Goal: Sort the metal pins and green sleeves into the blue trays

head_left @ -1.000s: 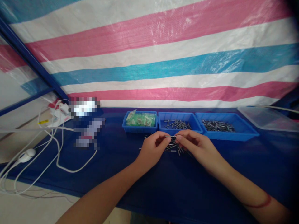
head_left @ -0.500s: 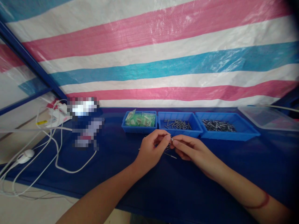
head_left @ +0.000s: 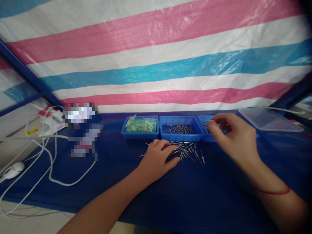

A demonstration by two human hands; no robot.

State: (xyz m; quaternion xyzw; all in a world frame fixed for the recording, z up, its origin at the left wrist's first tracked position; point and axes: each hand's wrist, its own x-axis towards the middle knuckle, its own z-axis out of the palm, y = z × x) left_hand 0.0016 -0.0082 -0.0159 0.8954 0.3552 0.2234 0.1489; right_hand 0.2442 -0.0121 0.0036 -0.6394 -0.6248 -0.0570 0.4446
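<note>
Seeing L hand [head_left: 156,157] at the loose metal pins [head_left: 186,150] on the blue tabletop [head_left: 207,198], thumb & fingers apart. R hand [head_left: 237,138] is over R-end bin [head_left: 209,137], fingers curled; I can't tell if gripping anything.

I'm counting two hands, a left hand [head_left: 157,157] and a right hand [head_left: 237,138], with one red band [head_left: 275,192] circling the right wrist. Three blue bins [head_left: 181,136] are standing in a row: one is holding green packets [head_left: 143,126], two are holding metal pins [head_left: 181,129]. More loose pins [head_left: 184,151] are lying on one blue table [head_left: 195,198], overlapping too much for me to number. One clear tray [head_left: 270,121] is resting at the right, and one striped sheet [head_left: 156,50] is hanging behind
</note>
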